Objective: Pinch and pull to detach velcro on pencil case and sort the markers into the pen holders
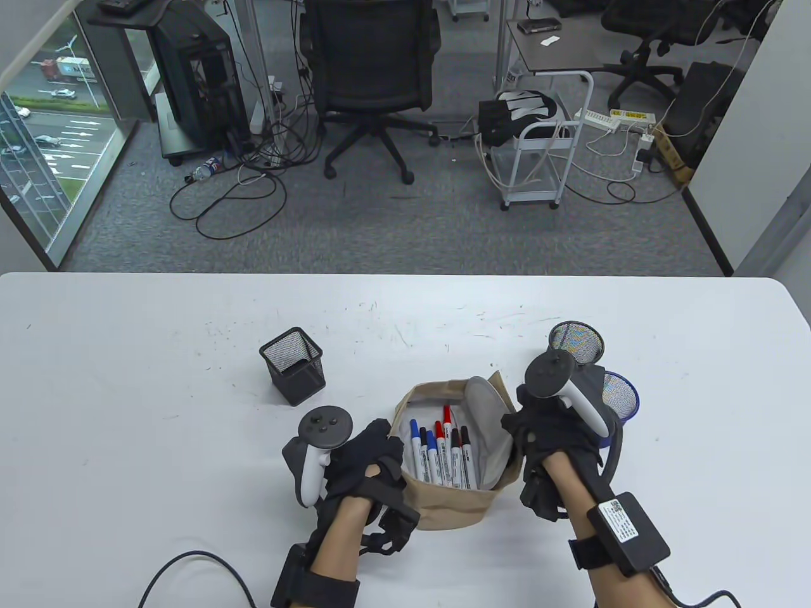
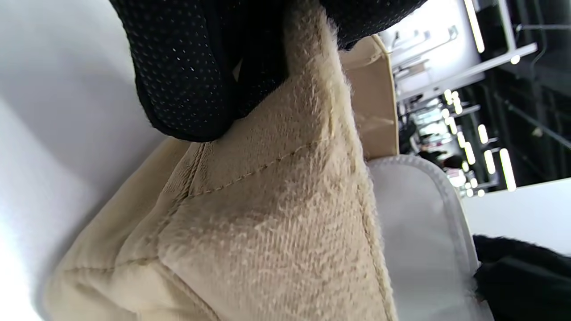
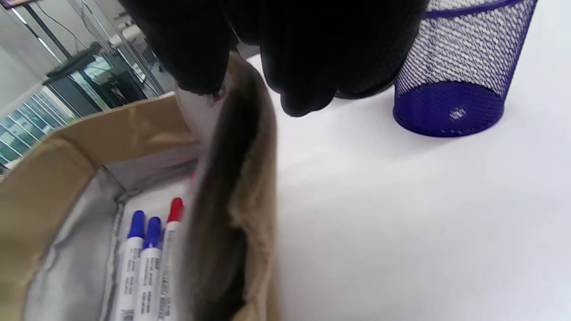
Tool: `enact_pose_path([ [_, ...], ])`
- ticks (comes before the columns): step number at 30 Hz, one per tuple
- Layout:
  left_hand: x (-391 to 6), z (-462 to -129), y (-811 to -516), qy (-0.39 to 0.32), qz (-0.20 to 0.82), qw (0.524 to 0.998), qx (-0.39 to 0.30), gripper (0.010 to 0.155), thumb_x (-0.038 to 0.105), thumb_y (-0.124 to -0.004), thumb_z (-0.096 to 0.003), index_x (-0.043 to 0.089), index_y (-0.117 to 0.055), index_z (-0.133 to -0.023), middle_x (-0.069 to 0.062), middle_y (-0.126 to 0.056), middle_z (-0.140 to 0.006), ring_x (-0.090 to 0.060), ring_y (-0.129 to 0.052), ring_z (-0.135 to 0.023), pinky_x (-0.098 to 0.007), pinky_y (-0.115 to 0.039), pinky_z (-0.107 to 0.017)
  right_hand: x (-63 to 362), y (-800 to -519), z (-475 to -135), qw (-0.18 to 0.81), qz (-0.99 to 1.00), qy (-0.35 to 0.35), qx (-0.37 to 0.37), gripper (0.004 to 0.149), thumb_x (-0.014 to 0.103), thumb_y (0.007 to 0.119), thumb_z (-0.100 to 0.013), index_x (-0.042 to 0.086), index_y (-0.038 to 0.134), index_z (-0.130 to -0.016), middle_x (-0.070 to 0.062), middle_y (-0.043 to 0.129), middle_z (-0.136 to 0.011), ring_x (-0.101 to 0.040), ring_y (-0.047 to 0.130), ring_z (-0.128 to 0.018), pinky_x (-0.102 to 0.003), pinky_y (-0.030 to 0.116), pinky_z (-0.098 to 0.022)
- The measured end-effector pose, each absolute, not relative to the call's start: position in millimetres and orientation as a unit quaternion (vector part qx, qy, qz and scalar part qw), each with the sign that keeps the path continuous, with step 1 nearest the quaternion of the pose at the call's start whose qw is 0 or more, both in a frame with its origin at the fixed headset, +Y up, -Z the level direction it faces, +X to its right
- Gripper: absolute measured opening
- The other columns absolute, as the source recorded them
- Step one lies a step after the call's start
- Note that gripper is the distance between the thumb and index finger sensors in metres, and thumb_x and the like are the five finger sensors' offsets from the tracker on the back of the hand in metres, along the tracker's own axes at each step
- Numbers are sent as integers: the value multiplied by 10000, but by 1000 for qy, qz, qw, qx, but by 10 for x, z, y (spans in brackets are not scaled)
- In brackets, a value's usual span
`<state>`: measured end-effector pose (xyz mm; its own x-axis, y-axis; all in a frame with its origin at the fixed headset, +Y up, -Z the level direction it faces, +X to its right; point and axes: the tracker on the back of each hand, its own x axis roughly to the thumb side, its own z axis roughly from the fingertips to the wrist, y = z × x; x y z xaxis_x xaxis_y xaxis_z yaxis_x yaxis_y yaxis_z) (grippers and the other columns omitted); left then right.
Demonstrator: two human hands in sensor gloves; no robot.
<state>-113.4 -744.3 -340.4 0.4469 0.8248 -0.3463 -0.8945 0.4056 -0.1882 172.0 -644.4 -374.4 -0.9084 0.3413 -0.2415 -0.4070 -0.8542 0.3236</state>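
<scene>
The tan pencil case [image 1: 443, 500] lies open near the table's front edge, its grey lining showing. Inside lie several markers [image 1: 443, 453] with blue, red and black caps, also seen as markers [image 3: 147, 258] in the right wrist view. My left hand [image 1: 370, 459] pinches the case's left rim; its fingers [image 2: 192, 76] grip the fuzzy tan fabric [image 2: 276, 209]. My right hand [image 1: 538, 443] pinches the right flap [image 3: 236, 178], holding it pulled aside. A black square mesh holder [image 1: 293, 365] stands left of the case. A black round holder [image 1: 575, 342] and a blue mesh holder [image 3: 459, 76] stand behind my right hand.
The white table [image 1: 127, 392] extends wide on both sides of the case. A black cable [image 1: 190, 563] lies at the front left. Beyond the far edge are an office chair [image 1: 370, 69] and a white cart [image 1: 538, 164] on the floor.
</scene>
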Motion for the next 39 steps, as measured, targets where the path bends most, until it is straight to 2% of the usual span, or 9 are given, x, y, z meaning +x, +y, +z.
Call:
enact_pose_path([
  [5, -1123, -3344, -7495, 87, 530, 830, -148, 659, 364, -742, -571, 61, -578, -1133, -295, -752, -1063, -448, -961, -813, -342, -999, -395, 1369, -6089, -3534, 174, 980, 88, -49, 678, 364, 926, -448, 99, 686, -1024, -182, 865, -953, -353, 985, -675, -464, 833, -428],
  [8, -1135, -3324, -7574, 83, 554, 815, -148, 665, 377, -738, -575, 60, -569, -1135, -292, -747, -1067, -441, -958, -820, -340, -995, -402, 1049, -6088, -3555, 151, 983, 100, -17, 628, 360, 927, -448, 95, 740, -986, -162, 929, -886, -313, 1029, -588, -425, 854, -389],
  [12, -1157, -3289, -7617, 80, 569, 807, -140, 668, 382, -740, -576, 56, -569, -1135, -294, -746, -1066, -444, -955, -820, -343, -993, -405, 775, -6448, -3847, 119, 965, 231, -27, 604, 349, 931, -441, 63, 777, -951, -179, 967, -825, -300, 1055, -507, -404, 870, -345],
  [14, -1161, -3271, -7628, 83, 570, 806, -133, 668, 381, -743, -573, 53, -575, -1131, -297, -750, -1061, -446, -959, -814, -343, -994, -401, 696, -6657, -3975, 83, 959, 267, -47, 601, 355, 939, -431, 44, 803, -927, -189, 991, -789, -287, 1071, -460, -391, 881, -311],
  [20, -1156, -3261, -7654, 79, 578, 800, -139, 669, 380, -744, -571, 50, -579, -1129, -297, -755, -1058, -446, -959, -811, -345, -994, -398, 552, -7198, -4226, -21, 946, 309, -93, 672, 422, 964, -381, 38, 822, -914, -193, 1006, -763, -265, 1070, -408, -373, 879, -279],
  [26, -1172, -3284, -7698, 79, 589, 789, -152, 671, 379, -741, -574, 52, -569, -1133, -297, -747, -1064, -445, -951, -821, -350, -989, -407, 468, -7384, -4263, -71, 946, 304, -88, 644, 392, 970, -386, 52, 824, -913, -152, 1027, -718, -213, 1057, -350, -345, 874, -264],
  [31, -1175, -3287, -7688, 77, 590, 789, -152, 669, 380, -739, -575, 53, -569, -1133, -294, -749, -1064, -445, -951, -821, -347, -990, -407, 566, -7190, -4262, 16, 949, 304, -81, 586, 351, 966, -404, 74, 826, -902, -133, 1018, -719, -199, 1051, -335, -339, 872, -263],
  [33, -1170, -3290, -7687, 75, 589, 790, -154, 671, 382, -738, -575, 53, -566, -1135, -295, -746, -1066, -443, -952, -822, -347, -990, -409, 587, -7005, -4207, 54, 957, 277, -65, 586, 349, 963, -409, 82, 815, -909, -130, 1008, -733, -208, 1053, -357, -345, 873, -278],
  [39, -1171, -3291, -7684, 74, 591, 788, -154, 671, 383, -739, -575, 54, -566, -1134, -293, -745, -1067, -446, -948, -824, -348, -990, -410, 877, -6098, -3925, 239, 961, 141, -12, 528, 355, 959, -424, 131, 826, -883, -113, 992, -763, -238, 1054, -437, -368, 871, -321],
])
